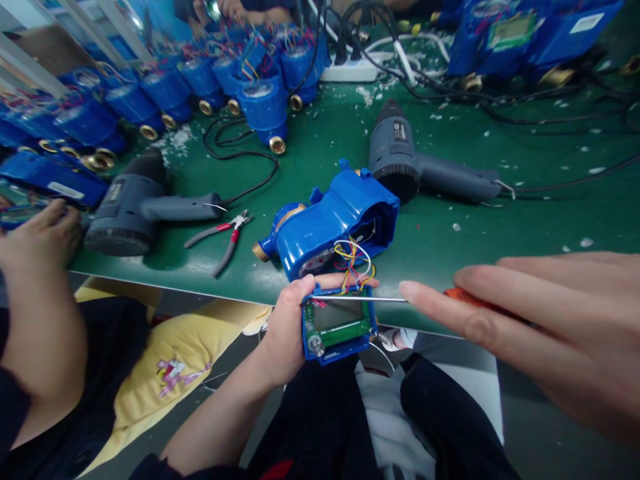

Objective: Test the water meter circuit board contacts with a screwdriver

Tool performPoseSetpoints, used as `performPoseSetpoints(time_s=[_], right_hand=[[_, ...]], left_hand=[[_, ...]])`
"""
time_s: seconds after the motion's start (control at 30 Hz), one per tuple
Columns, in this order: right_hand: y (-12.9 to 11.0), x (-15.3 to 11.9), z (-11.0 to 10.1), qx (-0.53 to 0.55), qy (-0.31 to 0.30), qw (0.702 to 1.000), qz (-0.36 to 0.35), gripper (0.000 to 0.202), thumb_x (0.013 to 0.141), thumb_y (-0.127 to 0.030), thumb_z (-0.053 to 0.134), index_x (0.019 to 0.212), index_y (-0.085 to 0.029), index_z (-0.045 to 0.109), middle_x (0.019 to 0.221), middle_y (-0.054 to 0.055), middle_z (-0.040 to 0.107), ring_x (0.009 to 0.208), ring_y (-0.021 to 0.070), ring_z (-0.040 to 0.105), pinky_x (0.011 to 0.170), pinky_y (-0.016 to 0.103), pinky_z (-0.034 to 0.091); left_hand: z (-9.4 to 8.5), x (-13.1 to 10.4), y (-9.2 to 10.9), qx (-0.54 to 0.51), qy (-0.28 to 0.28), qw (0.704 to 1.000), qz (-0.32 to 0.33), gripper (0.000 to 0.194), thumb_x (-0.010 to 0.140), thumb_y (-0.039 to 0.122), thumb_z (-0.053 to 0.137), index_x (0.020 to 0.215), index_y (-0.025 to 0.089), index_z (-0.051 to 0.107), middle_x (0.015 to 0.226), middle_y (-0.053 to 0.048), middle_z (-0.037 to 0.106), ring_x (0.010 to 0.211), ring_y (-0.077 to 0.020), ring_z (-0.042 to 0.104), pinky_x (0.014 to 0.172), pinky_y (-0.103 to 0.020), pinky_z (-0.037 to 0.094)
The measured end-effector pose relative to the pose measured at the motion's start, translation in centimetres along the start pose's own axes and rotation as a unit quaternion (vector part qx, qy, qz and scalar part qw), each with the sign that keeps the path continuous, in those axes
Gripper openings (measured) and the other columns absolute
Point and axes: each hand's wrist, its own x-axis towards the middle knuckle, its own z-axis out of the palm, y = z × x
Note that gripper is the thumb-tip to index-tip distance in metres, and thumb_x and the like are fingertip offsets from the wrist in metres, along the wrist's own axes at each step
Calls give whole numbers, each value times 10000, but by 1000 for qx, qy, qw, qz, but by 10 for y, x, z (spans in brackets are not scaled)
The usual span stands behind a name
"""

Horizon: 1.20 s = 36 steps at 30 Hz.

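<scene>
My left hand (286, 327) grips a blue-framed circuit board with a display (340, 323) at the table's front edge. Coloured wires (354, 257) run from the board to a blue water meter (330, 223) lying on its side just behind it. My right hand (545, 320) is closed around the red handle of a screwdriver (383, 299), with the index finger stretched along its shaft. The thin metal shaft reaches across the upper part of the board toward its left corner. Whether the tip touches anything there is hard to make out.
Two grey heat guns (133, 207) (400, 157) lie on the green table (320, 140), with pliers (227, 237) beside the left one. Several blue meters (263, 107) stand at the back. A white power strip (353, 69) has black cables. A co-worker's hand (43, 240) is at the left.
</scene>
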Motion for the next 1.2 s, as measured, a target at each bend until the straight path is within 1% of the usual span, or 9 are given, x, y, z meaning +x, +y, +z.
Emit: performPoseSetpoints(time_s=[0.1, 0.2, 0.37, 0.47, 0.63, 0.87, 1.0, 1.13, 1.2], right_hand=[[18, 8, -3, 13, -6, 999, -53, 417, 965, -120, 200, 1223, -195, 519, 793, 37, 611, 590, 153, 490, 459, 338, 329], [40, 15, -3, 51, -19, 995, -86, 415, 1017, -210, 181, 1272, -220, 509, 714, -12, 529, 521, 119, 397, 454, 326, 216], [59, 21, 0, 87, -44, 986, -133, 451, 995, -235, 206, 1315, -203, 523, 698, -33, 470, 518, 81, 387, 492, 309, 202], [64, 22, 3, 102, -38, 984, -144, 454, 981, -231, 216, 1322, -211, 516, 698, -25, 468, 534, 87, 408, 494, 304, 216], [69, 23, 9, 121, -20, 980, -159, 418, 993, -232, 246, 1336, -203, 485, 737, -1, 506, 568, 105, 427, 500, 307, 236], [70, 21, 12, 115, -4, 978, -174, 399, 987, -191, 277, 1318, -152, 497, 790, 24, 562, 646, 110, 486, 532, 297, 275], [69, 23, 13, 103, 7, 979, -176, 379, 1006, -221, 290, 1304, -134, 508, 790, 31, 571, 673, 115, 508, 537, 298, 283], [70, 24, 17, 94, 14, 979, -179, 369, 1014, -225, 295, 1302, -147, 511, 790, 29, 587, 661, 119, 518, 530, 293, 304], [72, 25, 21, 87, 30, 980, -178, 363, 999, -188, 312, 1296, -166, 519, 800, 26, 603, 648, 121, 528, 518, 290, 313]], left_hand=[[-7, 1, 0, 42, -16, 998, -47, 449, 820, 453, 508, 943, 109, 768, 794, -116, 748, 726, -302, 697, 693, -398, 551], [-14, 2, 1, 73, -55, 994, -60, 479, 820, 475, 515, 969, 91, 760, 773, -134, 745, 669, -323, 693, 629, -417, 548], [-15, 2, 6, 107, -108, 988, -34, 480, 864, 448, 461, 977, 87, 756, 986, -134, 739, 800, -281, 691, 761, -364, 530], [-13, 3, 8, 103, -115, 987, -47, 481, 856, 453, 459, 952, 89, 758, 1015, -129, 734, 869, -281, 680, 774, -343, 529], [-15, 4, 7, 49, -143, 987, -59, 431, 888, 429, 440, 960, 150, 761, 976, -76, 744, 837, -246, 688, 745, -321, 542], [-16, 4, 9, 42, -156, 985, -67, 471, 900, 436, 407, 979, 119, 746, 989, -116, 738, 797, -243, 686, 731, -333, 539], [-18, 5, 8, 49, -175, 981, -71, 523, 898, 459, 385, 1022, 82, 725, 1000, -146, 728, 796, -252, 677, 735, -348, 531], [-21, 6, 9, 67, -180, 980, -59, 514, 894, 465, 407, 1023, 81, 724, 1066, -150, 712, 910, -273, 661, 799, -349, 511], [-22, 6, 10, 70, -182, 978, -68, 531, 887, 476, 406, 1018, 72, 725, 1037, -156, 718, 861, -260, 667, 766, -334, 513]])
